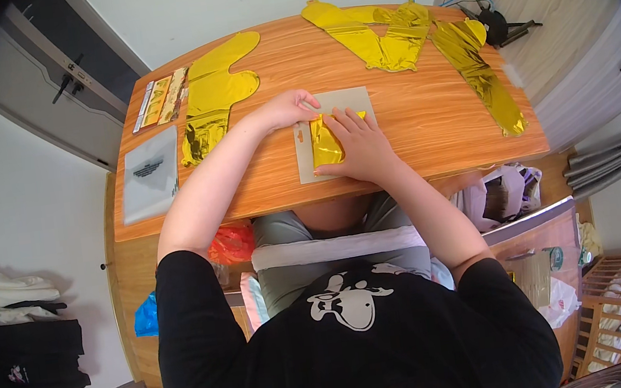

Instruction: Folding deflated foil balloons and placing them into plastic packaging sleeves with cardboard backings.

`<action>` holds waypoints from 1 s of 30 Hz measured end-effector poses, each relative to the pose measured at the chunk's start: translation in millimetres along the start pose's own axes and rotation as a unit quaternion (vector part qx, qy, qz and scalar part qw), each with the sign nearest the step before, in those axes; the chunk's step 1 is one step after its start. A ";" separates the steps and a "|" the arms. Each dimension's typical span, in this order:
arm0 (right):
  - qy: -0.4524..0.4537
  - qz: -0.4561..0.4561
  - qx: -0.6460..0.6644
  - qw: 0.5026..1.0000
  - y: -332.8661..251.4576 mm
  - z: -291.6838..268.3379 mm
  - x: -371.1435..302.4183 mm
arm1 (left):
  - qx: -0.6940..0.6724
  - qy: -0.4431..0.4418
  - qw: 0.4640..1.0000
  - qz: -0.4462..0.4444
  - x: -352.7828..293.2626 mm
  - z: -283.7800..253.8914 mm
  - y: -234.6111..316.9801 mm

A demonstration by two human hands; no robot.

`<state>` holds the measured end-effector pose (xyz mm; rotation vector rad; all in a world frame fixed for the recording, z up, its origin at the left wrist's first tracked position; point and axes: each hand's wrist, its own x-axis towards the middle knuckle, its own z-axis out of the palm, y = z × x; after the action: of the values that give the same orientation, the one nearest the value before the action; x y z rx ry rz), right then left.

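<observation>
A folded gold foil balloon (325,144) lies on a grey card with a hang hole (309,169) near the table's front edge, in front of me. My right hand (360,147) rests on the foil with its fingers spread, covering its right part. At the foil's upper left corner, my left hand (288,110) has curled fingers, their tips touching the edge. Three flat, uninflated gold foil balloons are laid out beyond: one at the left (216,89), one at the back (384,34) and a long one at the right (481,80).
On the table's left side are a clear plastic sleeve (151,175) and printed packets (160,101). A black router (495,25) with cables stands behind the right corner. Below the table are a red bag (231,242) and a pale bag (508,193); a wooden crib (611,304) stands right.
</observation>
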<state>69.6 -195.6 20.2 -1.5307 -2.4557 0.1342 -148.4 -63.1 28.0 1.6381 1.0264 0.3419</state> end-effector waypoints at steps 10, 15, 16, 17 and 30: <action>0.003 -0.007 -0.010 1.000 -2.6 -8.3 2.6 | 0.004 0.062 0.998 -0.016 -8.1 6.1 0.4; -0.004 -0.026 -0.003 1.000 -6.8 -9.8 9.3 | 0.043 0.064 0.997 -0.016 -5.4 1.8 -9.1; -0.004 -0.026 -0.003 1.000 -6.5 -9.4 10.0 | 0.065 0.065 0.996 -0.021 -5.5 1.6 -9.0; -0.005 -0.027 -0.004 1.000 -5.0 -9.6 10.6 | 0.065 0.064 0.996 -0.020 -6.1 2.4 -6.1; 0.012 -0.014 0.002 1.000 -2.9 3.1 13.0 | 0.383 0.258 0.869 0.178 -61.3 38.2 -10.7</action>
<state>60.8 -185.1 19.8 -1.4868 -2.4554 0.1158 -162.6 -134.5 22.7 2.5604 1.3559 0.7087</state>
